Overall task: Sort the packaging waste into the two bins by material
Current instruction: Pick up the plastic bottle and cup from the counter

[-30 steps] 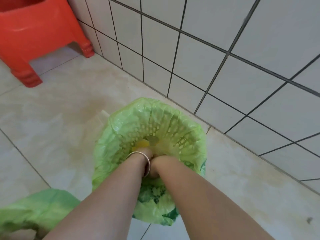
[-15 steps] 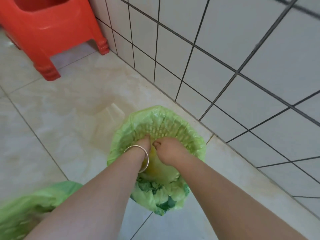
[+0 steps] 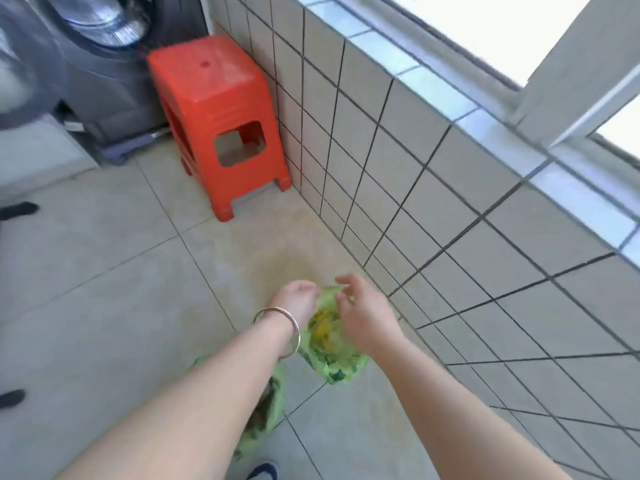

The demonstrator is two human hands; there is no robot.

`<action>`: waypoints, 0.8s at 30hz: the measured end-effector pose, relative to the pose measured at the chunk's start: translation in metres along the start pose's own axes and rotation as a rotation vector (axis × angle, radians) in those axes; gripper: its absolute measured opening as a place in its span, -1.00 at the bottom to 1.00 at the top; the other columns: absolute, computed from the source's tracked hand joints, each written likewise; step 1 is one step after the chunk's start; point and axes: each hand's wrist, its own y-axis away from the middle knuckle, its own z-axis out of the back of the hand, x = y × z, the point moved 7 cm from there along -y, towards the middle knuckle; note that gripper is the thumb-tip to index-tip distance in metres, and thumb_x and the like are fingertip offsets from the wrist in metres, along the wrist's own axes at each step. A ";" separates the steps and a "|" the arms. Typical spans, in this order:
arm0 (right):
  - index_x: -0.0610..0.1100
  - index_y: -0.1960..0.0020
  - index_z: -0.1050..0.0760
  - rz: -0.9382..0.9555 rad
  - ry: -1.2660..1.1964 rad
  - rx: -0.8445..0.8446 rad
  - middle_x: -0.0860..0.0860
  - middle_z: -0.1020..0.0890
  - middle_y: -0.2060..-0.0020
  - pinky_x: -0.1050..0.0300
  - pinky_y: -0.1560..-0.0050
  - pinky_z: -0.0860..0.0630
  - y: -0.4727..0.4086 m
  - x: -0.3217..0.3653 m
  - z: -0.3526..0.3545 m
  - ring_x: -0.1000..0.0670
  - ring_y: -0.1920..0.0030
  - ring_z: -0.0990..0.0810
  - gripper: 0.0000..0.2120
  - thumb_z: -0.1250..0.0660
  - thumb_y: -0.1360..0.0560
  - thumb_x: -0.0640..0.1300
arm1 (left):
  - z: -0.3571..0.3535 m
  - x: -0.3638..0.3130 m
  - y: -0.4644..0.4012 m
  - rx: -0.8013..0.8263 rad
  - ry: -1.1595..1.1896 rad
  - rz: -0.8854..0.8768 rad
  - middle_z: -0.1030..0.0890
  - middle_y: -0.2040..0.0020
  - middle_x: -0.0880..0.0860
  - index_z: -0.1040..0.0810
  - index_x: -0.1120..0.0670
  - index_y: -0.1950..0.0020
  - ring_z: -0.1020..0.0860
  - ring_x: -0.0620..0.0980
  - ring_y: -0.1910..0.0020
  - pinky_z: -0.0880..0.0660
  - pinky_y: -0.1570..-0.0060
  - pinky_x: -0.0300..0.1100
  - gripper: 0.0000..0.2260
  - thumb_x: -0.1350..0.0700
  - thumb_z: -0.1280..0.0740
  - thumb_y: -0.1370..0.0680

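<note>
Tiled floor (image 3: 104, 306) and grey-grouted tiled wall (image 3: 450, 209) make up the setting, with a window sill above to the right of the hands and, well beyond the hands along the wall, an orange plastic stool (image 3: 216, 112) beside a grey washing machine (image 3: 86, 57). Item: green-lined bin (image 3: 329, 344), standing on the floor directly under and between both hands, close to the wall; yellow packaging (image 3: 323, 329) shows inside it. Item: second green-lined bin (image 3: 266, 407), nearer the person, mostly covered by the left forearm. Left hand (image 3: 294, 299), wearing a metal bangle (image 3: 280, 332) at the wrist, has its fingers curled downward at the far rim of the first bin; whether they pinch the liner or hold nothing cannot be told. Right hand (image 3: 363, 313) hovers above the bin with fingers loosely spread and apparently empty. Risks, as judged: a liner edge pulled unevenly could slip off the rim or tip the light bin; a piece released from this height could land on the floor, or in the wrong bin, the two standing just beside each other. Obscured: the frame is motion-blurred; the contents of the second bin, the bins' own walls under the liners, and the left fingertips are not legible; a dark shoe (image 3: 263, 472) is cut off at the lower edge.
</note>
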 end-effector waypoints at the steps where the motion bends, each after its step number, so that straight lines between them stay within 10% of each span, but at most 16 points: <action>1: 0.00 -0.27 -0.37 0.004 -0.031 -0.002 0.00 -0.53 -0.18 0.06 -0.08 -0.45 0.017 0.025 0.015 -0.07 -0.14 -0.51 -0.70 -0.12 -0.55 -0.09 | 0.015 -0.016 0.025 -0.016 0.026 -0.021 -0.61 0.08 0.06 -0.55 0.03 -0.06 -0.55 0.03 0.08 -0.44 0.13 -0.15 -0.84 0.15 -0.24 -0.52; 11: -0.03 -0.18 -0.42 0.249 -0.285 -0.058 -0.02 -0.55 -0.07 -0.06 -0.11 -0.49 0.151 0.277 0.085 -0.09 -0.06 -0.54 -0.76 -0.20 -0.51 -0.08 | 0.220 -0.134 0.249 -0.454 -0.281 -0.397 -0.61 0.04 -0.07 -0.50 -0.06 -0.15 -0.60 -0.05 0.03 -0.51 -0.02 -0.17 -0.75 0.12 -0.32 -0.48; 24: -0.10 -0.16 -0.46 0.606 -0.256 0.011 -0.05 -0.56 -0.07 0.14 -0.09 -0.34 0.214 0.588 -0.049 -0.05 -0.14 -0.48 -0.74 -0.21 -0.51 -0.05 | 0.559 -0.168 0.359 -0.830 -0.225 -0.532 -0.53 0.08 -0.13 -0.44 -0.07 -0.20 -0.53 -0.04 0.05 -0.47 0.00 -0.17 -0.71 0.06 -0.27 -0.48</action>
